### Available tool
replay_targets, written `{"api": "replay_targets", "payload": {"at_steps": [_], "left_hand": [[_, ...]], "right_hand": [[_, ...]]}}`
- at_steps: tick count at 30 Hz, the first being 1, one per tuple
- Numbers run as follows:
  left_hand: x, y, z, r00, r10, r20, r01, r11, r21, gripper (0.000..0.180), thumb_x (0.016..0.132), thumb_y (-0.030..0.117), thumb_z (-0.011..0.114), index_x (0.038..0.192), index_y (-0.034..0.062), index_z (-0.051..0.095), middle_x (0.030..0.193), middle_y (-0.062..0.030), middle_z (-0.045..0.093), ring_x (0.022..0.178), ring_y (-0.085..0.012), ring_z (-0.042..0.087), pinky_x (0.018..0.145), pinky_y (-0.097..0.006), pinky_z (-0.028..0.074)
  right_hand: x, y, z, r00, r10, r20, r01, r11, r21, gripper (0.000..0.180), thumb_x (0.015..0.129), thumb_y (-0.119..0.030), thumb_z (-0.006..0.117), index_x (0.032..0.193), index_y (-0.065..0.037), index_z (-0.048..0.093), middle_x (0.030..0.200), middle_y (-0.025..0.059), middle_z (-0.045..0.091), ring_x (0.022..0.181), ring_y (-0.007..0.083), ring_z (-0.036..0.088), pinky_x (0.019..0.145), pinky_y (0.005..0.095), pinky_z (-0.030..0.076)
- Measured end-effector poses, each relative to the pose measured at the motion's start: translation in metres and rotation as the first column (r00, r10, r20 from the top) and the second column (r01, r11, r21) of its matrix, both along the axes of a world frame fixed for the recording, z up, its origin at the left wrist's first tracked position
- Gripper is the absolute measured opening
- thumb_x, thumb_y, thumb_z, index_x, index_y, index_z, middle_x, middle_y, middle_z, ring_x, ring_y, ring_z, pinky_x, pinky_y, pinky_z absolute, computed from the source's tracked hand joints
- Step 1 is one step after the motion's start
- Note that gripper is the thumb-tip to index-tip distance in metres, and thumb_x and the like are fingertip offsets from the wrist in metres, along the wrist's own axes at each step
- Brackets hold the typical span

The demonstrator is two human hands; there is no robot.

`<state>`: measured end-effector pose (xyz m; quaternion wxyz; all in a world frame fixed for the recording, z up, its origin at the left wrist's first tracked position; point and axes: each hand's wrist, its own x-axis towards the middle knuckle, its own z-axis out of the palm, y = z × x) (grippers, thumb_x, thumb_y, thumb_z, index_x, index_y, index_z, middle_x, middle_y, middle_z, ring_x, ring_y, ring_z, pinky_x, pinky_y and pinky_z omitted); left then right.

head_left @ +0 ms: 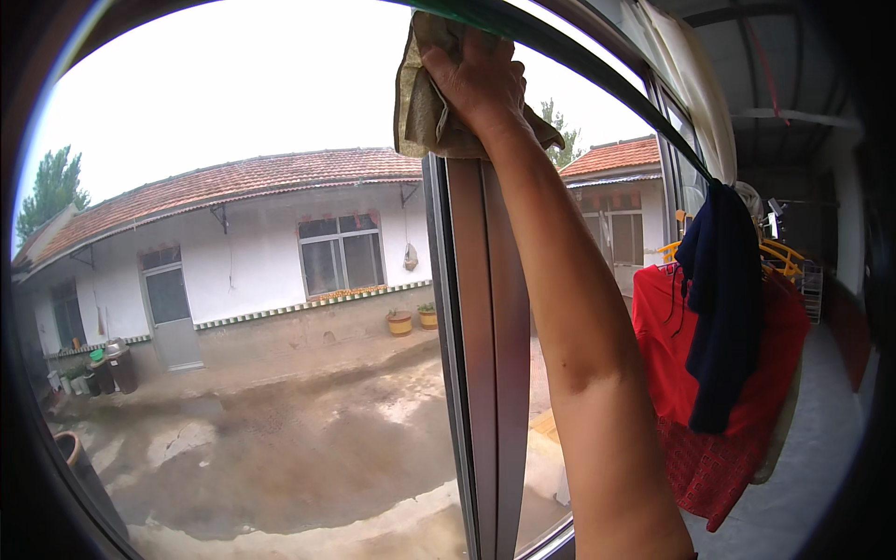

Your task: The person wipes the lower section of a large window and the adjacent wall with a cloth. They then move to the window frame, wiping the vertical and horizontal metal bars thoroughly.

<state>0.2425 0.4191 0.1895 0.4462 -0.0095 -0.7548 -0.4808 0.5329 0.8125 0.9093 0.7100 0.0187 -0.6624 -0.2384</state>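
My right arm stretches up from the lower edge. At the top, my right hand (478, 82) is closed on a folded olive-brown cloth (417, 117). The cloth lies against the upper part of the brown window post (495, 308), and a corner hangs out to the right of my wrist. Some fingertips are hidden in the folds and behind the dark green strap (560, 39) crossing above. Window glass (280, 420) spreads to the left of the post. My left hand is out of view.
Right of my arm hang a red garment (663, 345) and a dark navy garment (723, 308), near yellow hangers (782, 252). A pale curtain (702, 93) is gathered above them. Outside are a wet courtyard, a tile-roofed white building (247, 252) and potted plants (400, 323).
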Motion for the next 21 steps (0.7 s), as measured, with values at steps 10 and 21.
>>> {"api": "replay_targets", "payload": {"at_steps": [10,21], "left_hand": [[0.141,0.119,0.103,0.215,-0.949,-0.231,0.842,0.3,-0.448,0.028,0.084,-0.006,0.065,0.107,0.0049,0.053,0.083,-0.0151,0.057,0.066,-0.0299,0.053,0.06,-0.04,0.046],[0.191,0.224,0.16,-0.098,-0.97,0.221,0.857,-0.195,-0.477,0.028,0.086,0.006,0.068,0.112,0.0024,0.057,0.099,-0.02,0.062,0.087,-0.0408,0.061,0.073,-0.045,0.05]], "right_hand": [[-0.016,0.017,-0.122,0.988,-0.058,-0.141,0.017,0.962,-0.274,0.072,0.086,-0.049,0.063,0.146,-0.015,0.04,0.139,0.0263,0.04,0.123,0.0486,0.047,0.105,0.0543,0.037],[-0.011,-0.002,-0.308,0.996,-0.05,-0.069,0.02,0.927,-0.375,0.082,0.088,-0.041,0.063,0.15,0.003,0.031,0.149,0.0368,0.025,0.128,0.0523,0.038,0.105,0.0551,0.034]]}}
